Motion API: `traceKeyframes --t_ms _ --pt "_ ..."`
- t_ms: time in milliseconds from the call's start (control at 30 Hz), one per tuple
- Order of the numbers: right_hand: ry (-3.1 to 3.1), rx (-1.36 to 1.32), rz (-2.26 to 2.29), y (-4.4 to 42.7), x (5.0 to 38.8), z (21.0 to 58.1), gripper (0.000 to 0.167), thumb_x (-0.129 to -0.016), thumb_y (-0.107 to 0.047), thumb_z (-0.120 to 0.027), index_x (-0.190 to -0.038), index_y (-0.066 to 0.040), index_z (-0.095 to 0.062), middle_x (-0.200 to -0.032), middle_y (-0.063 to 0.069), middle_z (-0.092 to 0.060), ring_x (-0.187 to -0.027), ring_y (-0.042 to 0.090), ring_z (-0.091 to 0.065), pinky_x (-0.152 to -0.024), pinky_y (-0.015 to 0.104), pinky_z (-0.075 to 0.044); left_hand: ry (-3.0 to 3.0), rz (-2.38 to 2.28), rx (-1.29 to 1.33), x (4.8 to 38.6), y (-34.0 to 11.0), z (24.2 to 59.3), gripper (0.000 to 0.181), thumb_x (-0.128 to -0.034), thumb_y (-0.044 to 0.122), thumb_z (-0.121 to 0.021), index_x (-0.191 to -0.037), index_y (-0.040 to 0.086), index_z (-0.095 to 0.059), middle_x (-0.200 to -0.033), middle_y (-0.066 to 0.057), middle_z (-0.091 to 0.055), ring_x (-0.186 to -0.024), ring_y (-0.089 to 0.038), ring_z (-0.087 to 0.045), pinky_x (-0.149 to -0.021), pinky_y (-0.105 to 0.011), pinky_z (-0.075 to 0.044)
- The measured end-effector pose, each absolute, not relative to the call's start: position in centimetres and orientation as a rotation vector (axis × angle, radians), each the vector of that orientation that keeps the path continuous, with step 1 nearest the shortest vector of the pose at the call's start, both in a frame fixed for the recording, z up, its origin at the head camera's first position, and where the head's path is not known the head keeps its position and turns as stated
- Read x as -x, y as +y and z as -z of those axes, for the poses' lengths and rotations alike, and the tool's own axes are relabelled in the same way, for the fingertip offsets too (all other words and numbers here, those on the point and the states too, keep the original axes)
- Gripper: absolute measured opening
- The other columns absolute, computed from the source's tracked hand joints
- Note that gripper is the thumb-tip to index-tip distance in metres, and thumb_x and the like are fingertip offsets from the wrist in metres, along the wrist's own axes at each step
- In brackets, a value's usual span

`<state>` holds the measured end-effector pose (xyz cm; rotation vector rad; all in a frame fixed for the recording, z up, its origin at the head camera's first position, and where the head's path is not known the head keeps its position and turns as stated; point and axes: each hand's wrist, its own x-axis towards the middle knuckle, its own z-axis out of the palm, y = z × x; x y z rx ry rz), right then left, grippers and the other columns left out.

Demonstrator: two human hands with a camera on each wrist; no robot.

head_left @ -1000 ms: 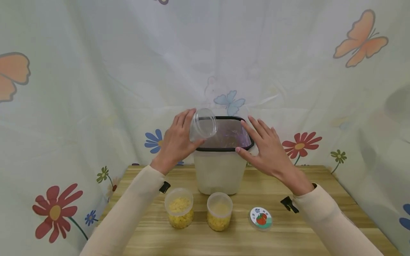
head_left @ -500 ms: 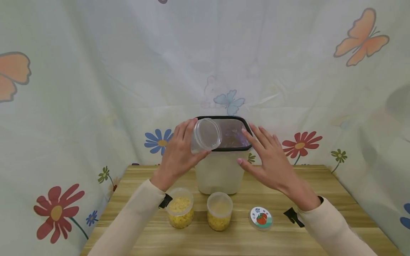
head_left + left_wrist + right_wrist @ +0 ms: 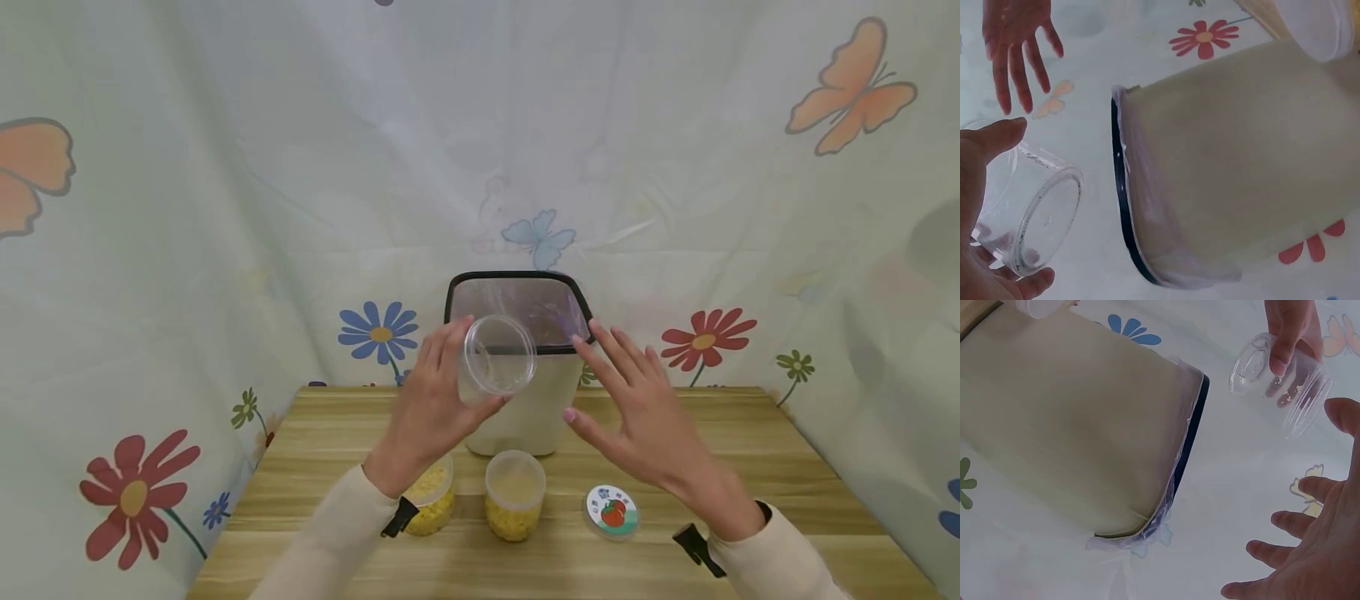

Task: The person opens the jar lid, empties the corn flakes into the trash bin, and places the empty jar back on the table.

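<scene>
Clear cup [image 3: 501, 357] in the left hand [image 3: 433, 400], up by the bin [image 3: 525, 408], right hand [image 3: 637, 417] spread and holding nothing.

So the left hand has its fingers and thumb wrapped around the cup, which is a bit tilted with its mouth toward the head cam. It's up near the bin's black rim [image 3: 1191, 434] but not touching it, and the right wrist cam shows a few little bits stuck inside. Right hand's wide open on the other side, fingers fanned out, apart from the cup. Down on the desk [image 3: 750, 467] in front of the bin there's a tub of yellow stuff [image 3: 432, 517] partly behind the left wrist, a second yellow-filled tub [image 3: 514, 510] beside it, then a tomato-print lid [image 3: 613, 511] lying flat.
</scene>
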<state>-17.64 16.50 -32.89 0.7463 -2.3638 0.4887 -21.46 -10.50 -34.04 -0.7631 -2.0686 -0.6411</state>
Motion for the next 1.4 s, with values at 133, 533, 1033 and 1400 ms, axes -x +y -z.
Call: traceKeyframes --t_ms 133,533,1033,1400 --pt "-2.361 -0.768 -0.468 16.5 17.1 33.6 0.084 -0.082 -0.045 -0.070 -0.155 -0.027 -0.032 -0.164 0.005 -0.025 -0.151 0.034 -0.021 -0.114 0.072 -0.013 -2.081 0.710 0.758 20.8 -10.2 35.4 0.101 -0.0684 0.039 -0.088 -0.147 0.007 -0.035 -0.140 -0.014 -0.048 -0.125 -0.027 -0.051 -0.093 -0.042 -0.055" --pt "-2.402 -0.766 -0.547 16.7 15.8 36.0 0.085 -0.081 -0.042 -0.073 -0.155 -0.027 -0.031 -0.165 0.001 -0.021 -0.152 0.030 -0.017 -0.118 0.067 -0.010 -2.078 0.808 0.751 20.1 -10.2 37.8 0.100 -0.0684 0.036 -0.088 -0.147 0.004 -0.035 -0.140 -0.012 -0.049 -0.128 -0.026 -0.049 -0.102 -0.045 -0.049" --pt "-2.403 -0.732 -0.533 17.7 14.4 39.7 0.082 -0.084 -0.041 -0.072 -0.154 -0.023 -0.033 -0.164 0.003 -0.024 -0.152 0.023 -0.018 -0.124 0.053 -0.004 -2.127 0.873 0.698 18.1 -9.7 41.7 0.098 -0.0665 0.045 -0.086 -0.142 0.004 -0.040 -0.134 -0.011 -0.055 -0.119 -0.024 -0.057 -0.096 -0.044 -0.052" --pt "-2.442 -0.690 -0.523 18.0 13.9 41.4 0.084 -0.083 -0.043 -0.073 -0.154 -0.025 -0.033 -0.164 0.001 -0.024 -0.153 0.021 -0.016 -0.123 0.054 -0.006 -2.217 0.926 0.654 17.2 -9.4 44.4 0.099 -0.0656 0.048 -0.086 -0.143 0.007 -0.041 -0.134 -0.007 -0.055 -0.119 -0.020 -0.057 -0.096 -0.041 -0.052"
